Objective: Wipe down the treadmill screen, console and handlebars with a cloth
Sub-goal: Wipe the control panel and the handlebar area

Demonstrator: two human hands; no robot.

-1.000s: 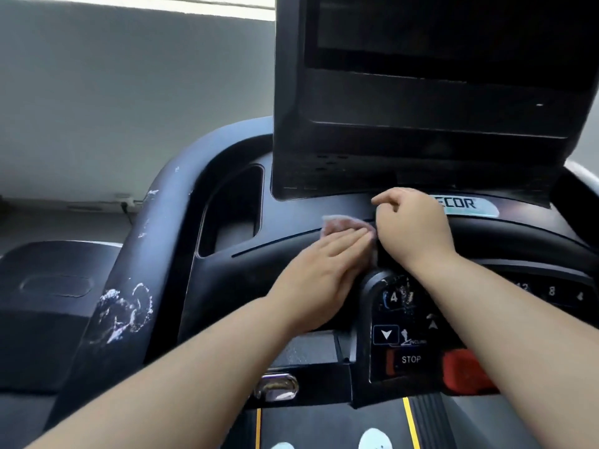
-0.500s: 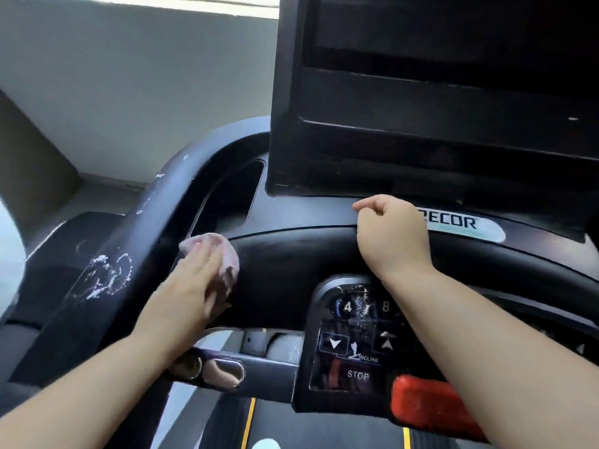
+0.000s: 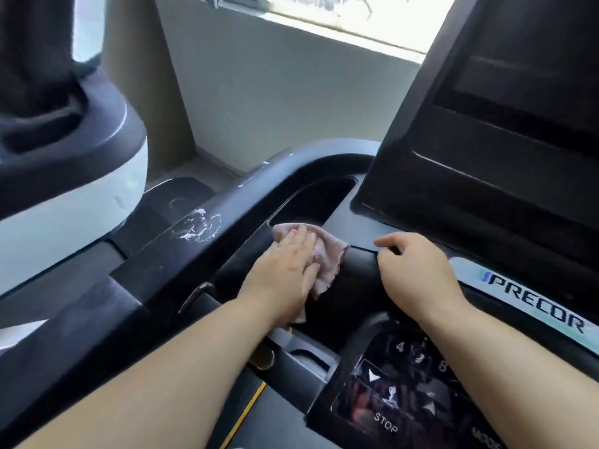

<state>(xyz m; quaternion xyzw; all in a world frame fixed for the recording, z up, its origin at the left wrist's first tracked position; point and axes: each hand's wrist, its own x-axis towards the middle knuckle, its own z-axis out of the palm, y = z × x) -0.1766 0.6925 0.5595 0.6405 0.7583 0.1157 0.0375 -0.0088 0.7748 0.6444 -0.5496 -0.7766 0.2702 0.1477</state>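
Observation:
My left hand (image 3: 285,270) lies flat with straight fingers on a pink cloth (image 3: 324,260), pressing it onto the black front handlebar (image 3: 356,280) of the treadmill, just below the console's cup recess (image 3: 317,202). My right hand (image 3: 411,270) rests on the same bar to the right, fingers curled over its top edge. The dark screen (image 3: 505,102) rises at the upper right above the console panel (image 3: 350,228). A PRECOR label (image 3: 534,306) runs along the console at the right.
The left side rail (image 3: 194,241) carries white scuffed patches. A keypad with a STOP marking (image 3: 385,422) sits at the lower right. Another machine with a white and black housing (image 3: 64,163) stands at the left. A grey wall and window sill lie behind.
My left hand slid the cloth from the middle of the bar out to its left end and now sits a little further right on it. My view swung left. The right hand stayed on the bar.

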